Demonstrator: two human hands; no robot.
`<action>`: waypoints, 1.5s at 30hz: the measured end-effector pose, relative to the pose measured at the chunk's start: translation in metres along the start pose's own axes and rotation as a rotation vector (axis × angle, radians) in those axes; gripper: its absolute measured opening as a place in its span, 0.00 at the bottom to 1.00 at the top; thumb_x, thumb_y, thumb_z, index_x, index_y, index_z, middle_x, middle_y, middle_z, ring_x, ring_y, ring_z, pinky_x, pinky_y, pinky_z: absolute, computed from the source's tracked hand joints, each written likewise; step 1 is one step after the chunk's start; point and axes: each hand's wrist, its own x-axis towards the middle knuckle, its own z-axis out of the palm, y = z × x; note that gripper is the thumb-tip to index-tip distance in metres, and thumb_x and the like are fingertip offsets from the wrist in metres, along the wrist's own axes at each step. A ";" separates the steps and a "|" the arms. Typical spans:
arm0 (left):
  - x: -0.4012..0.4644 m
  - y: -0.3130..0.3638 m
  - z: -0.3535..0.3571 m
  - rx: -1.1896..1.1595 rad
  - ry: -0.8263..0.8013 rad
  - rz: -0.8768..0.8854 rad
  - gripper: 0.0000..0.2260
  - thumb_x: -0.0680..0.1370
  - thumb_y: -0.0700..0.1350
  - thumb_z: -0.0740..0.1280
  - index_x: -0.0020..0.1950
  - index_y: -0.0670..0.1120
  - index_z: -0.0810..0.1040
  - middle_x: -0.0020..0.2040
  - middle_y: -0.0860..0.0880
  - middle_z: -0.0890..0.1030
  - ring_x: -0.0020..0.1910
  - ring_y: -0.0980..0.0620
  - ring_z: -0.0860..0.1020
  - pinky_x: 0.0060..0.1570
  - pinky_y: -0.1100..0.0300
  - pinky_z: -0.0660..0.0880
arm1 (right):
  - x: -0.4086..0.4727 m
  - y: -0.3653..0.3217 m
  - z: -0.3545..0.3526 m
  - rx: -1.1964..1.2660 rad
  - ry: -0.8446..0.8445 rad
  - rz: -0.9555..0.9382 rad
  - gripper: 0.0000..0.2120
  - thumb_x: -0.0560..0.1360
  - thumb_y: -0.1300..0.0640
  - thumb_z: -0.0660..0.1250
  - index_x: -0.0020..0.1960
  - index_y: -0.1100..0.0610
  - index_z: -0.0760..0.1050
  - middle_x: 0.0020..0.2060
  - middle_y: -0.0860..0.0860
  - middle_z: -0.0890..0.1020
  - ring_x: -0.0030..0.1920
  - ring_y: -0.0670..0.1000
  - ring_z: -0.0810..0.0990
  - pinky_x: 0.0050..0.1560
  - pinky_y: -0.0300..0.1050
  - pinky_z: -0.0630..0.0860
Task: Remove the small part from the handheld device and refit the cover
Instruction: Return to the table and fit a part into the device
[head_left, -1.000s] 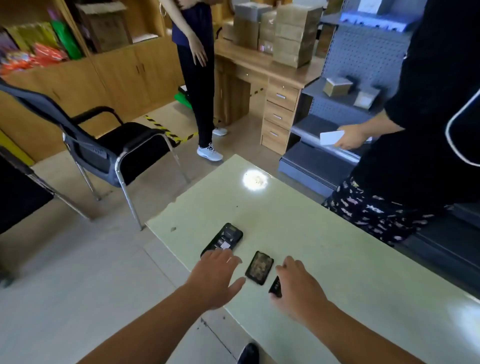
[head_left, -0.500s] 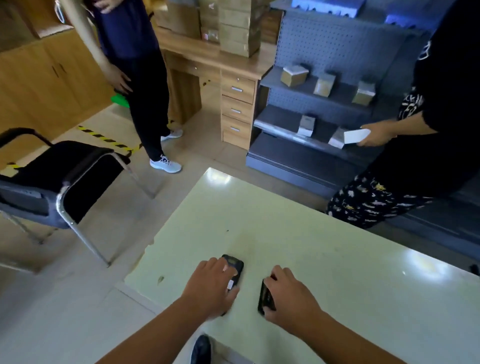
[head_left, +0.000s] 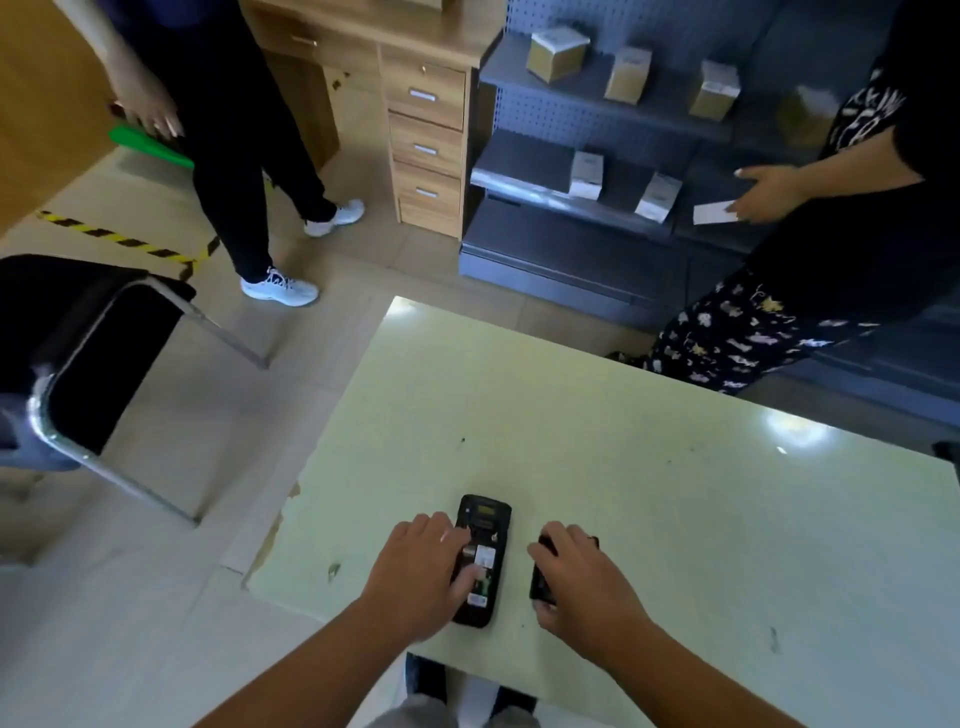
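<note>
The black handheld device (head_left: 487, 515) lies back-up on the pale green table (head_left: 571, 415), near its front edge. Its rear compartment is uncovered and shows white labels and small parts inside. My left hand (head_left: 420, 571) lies over the device's left side, with the thumb pressed into the uncovered compartment. To the right, my right hand (head_left: 584, 592) is curled over a flat black piece (head_left: 540, 584) on the table. Only the piece's left edge shows, so I cannot tell whether it is the cover or a battery.
A person in patterned trousers (head_left: 737, 343) stands at the table's far right corner, holding a white card (head_left: 714, 213). Another person (head_left: 249, 156) stands on the floor at the back left. A black chair (head_left: 88, 343) stands left of the table. Grey shelves with small boxes (head_left: 587, 174) line the back.
The view has tilted down and shifted right. My left hand has settled on the device with the thumb in its compartment. My right hand has closed over the black piece; the brown-labelled piece is out of sight.
</note>
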 end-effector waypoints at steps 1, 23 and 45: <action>0.000 -0.001 0.001 -0.020 0.005 -0.003 0.20 0.83 0.59 0.57 0.69 0.50 0.75 0.64 0.49 0.77 0.62 0.47 0.75 0.64 0.53 0.69 | 0.002 -0.001 0.004 -0.004 -0.003 -0.004 0.23 0.77 0.49 0.68 0.70 0.55 0.69 0.67 0.54 0.70 0.65 0.57 0.69 0.62 0.51 0.75; 0.041 0.040 0.056 -0.471 -0.027 -0.696 0.36 0.63 0.58 0.78 0.62 0.44 0.67 0.58 0.45 0.70 0.56 0.43 0.75 0.52 0.49 0.78 | -0.021 0.008 0.004 -0.004 -0.004 0.057 0.23 0.77 0.51 0.67 0.69 0.57 0.71 0.71 0.56 0.69 0.69 0.58 0.69 0.61 0.50 0.76; 0.023 0.094 -0.026 -1.861 -0.394 -0.519 0.36 0.77 0.76 0.50 0.60 0.52 0.86 0.61 0.40 0.86 0.60 0.39 0.84 0.53 0.43 0.83 | -0.088 -0.004 -0.069 0.222 0.338 -0.274 0.29 0.76 0.47 0.70 0.74 0.57 0.73 0.73 0.51 0.75 0.71 0.52 0.72 0.72 0.44 0.71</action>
